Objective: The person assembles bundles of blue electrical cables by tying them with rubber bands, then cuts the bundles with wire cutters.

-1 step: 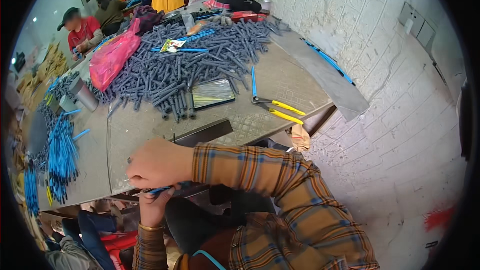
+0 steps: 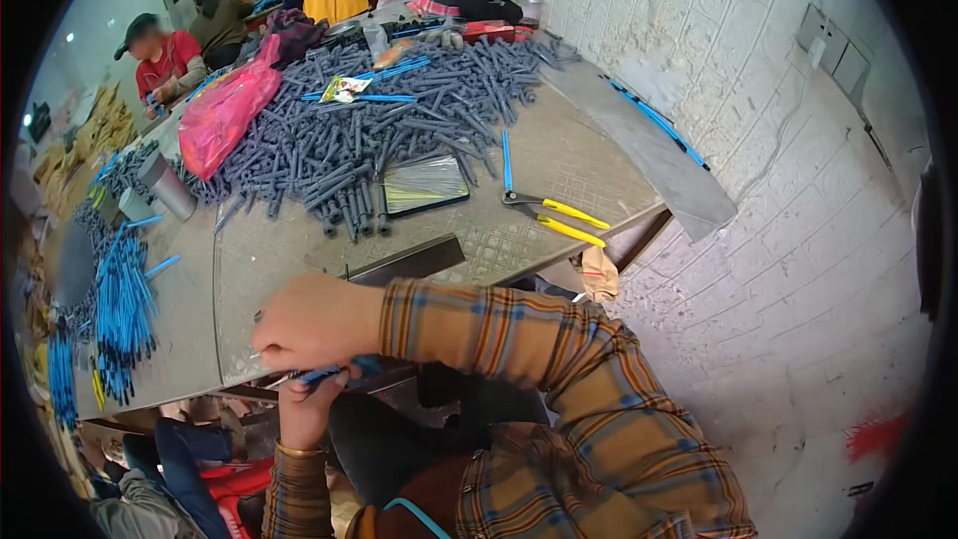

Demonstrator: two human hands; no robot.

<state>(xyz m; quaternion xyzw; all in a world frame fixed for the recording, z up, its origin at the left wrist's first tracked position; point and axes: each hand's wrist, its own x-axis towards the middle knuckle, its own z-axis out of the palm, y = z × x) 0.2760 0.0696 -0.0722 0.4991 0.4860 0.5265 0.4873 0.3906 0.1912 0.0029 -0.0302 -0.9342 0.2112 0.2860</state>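
- Blue piece [image 2: 321, 375], partly hidden, lies in the left hand [image 2: 305, 407], just off the front edge of the bench [image 2: 269, 260]; thumb and fingers close on it.
- Right hand [image 2: 321, 317] is directly above the left, knuckles up, fingers curled inward; I cannot tell what, if anything, it grips.
- Dark metal channel [image 2: 419, 262] lies on the bench just beyond the right hand.
- Behind that, a shallow black tray [image 2: 427, 205] carries thin pale rods [image 2: 424, 183], beside a large heap of grey ribbed pieces [image 2: 399, 130].
- Yellow-handled cutters [image 2: 574, 213] lie to the right, with a blue stick [image 2: 507, 162] at their head.
- Black-tipped blue rods [image 2: 122, 304] are bunched at the left.
- Pink plastic bag [image 2: 230, 110] rests against the heap's left side; a co-worker in red [image 2: 170, 62] sits past it.
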